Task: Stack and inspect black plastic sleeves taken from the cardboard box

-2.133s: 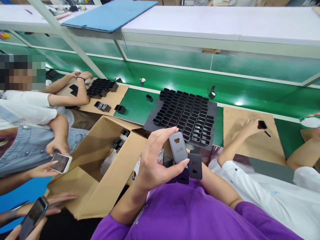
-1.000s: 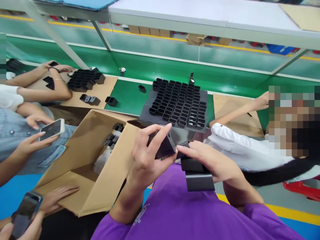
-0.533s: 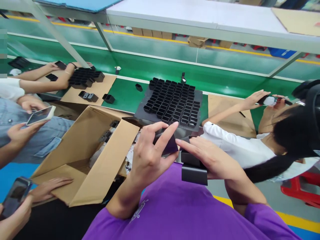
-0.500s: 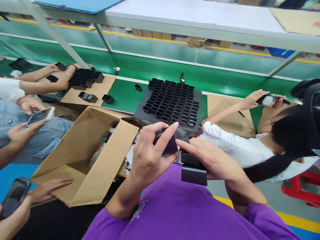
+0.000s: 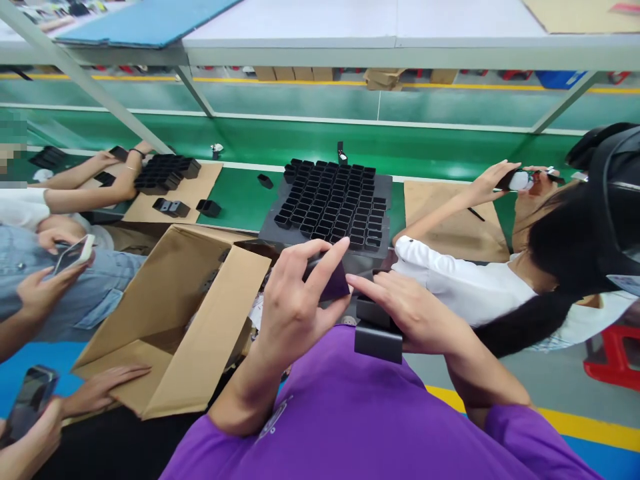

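My left hand [image 5: 295, 297] grips a black case [image 5: 334, 280] between thumb and fingers in front of my chest. Just right of it, my right hand [image 5: 415, 310] is closed on black boxes [image 5: 379, 341], held low against the purple shirt; its index finger points to the case in my left hand. How many boxes lie under the right palm is hidden. Beyond both hands, many open black boxes [image 5: 333, 203] stand in slanted rows on a dark board [image 5: 275, 230] on the green bench.
An open cardboard box [image 5: 205, 333] stands at the left, a person's hand [image 5: 107, 387] on its flap. People with phones are further left. At the right, a person in white handles a small device [image 5: 515, 180] above a cardboard sheet [image 5: 440, 227].
The view has tilted up and shifted a little, so the bench sits differently in the picture. Both my hands keep nearly the same pose and hold on the black pieces.
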A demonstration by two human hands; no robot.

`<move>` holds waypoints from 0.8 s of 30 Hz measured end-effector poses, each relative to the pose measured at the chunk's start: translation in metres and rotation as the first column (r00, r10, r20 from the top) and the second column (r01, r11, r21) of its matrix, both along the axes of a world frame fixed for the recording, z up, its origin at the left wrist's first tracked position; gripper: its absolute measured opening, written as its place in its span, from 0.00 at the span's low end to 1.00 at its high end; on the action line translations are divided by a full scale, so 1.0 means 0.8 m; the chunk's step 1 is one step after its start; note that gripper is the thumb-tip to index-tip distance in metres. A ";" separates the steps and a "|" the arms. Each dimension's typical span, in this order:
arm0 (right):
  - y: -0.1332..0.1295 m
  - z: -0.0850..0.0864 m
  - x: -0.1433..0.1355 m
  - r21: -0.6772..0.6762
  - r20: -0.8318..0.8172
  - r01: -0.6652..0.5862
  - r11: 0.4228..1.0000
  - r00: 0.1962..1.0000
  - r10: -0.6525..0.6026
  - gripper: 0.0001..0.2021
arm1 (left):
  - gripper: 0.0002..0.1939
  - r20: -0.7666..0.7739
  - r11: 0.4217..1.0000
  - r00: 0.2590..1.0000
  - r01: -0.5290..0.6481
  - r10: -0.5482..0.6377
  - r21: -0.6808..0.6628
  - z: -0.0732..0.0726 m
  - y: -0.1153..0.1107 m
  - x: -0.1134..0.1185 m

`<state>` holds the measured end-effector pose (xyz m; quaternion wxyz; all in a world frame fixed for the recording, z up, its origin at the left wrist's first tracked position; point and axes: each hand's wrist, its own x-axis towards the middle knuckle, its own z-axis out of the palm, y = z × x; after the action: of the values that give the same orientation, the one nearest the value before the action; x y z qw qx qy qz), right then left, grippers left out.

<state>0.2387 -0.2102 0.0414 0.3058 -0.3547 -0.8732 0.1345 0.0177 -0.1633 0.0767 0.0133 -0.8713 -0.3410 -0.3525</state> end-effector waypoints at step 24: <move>-0.018 -0.288 -0.090 -0.934 -0.334 -0.280 0.221 0.463 -0.821 0.36 | 0.36 0.615 0.846 0.788 0.344 -0.025 -0.407 -0.026 0.015 -0.072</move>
<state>0.1668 -0.2243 -0.1892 0.4233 -0.5262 -0.2453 0.6955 -0.0398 -0.1511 0.0555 -0.3541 -0.7216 -0.3170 -0.5034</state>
